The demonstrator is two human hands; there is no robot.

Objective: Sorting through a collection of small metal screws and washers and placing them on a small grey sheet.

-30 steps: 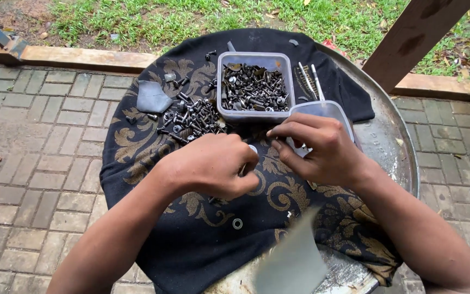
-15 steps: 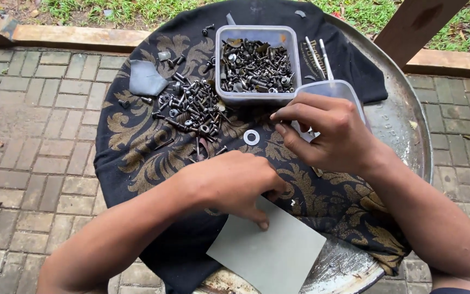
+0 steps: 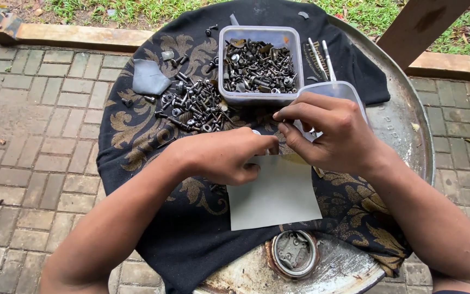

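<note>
Pinched fingertips of both hands meet over the dark patterned cloth (image 3: 137, 136): my right hand (image 3: 335, 130) nips something too small to name, while my left hand (image 3: 229, 155), curled and knuckles up, presses its fingertips together beside it; what it holds I cannot tell. Directly beneath lies a grey card (image 3: 273, 193), flat, its long axis running left to right, seemingly placed to catch small parts. Beyond, loose bolts and screws (image 3: 191, 106) lie heaped beside a clear plastic tub of hardware (image 3: 259, 65), both within easy reach on the round metal drum top (image 3: 403, 125).
</note>
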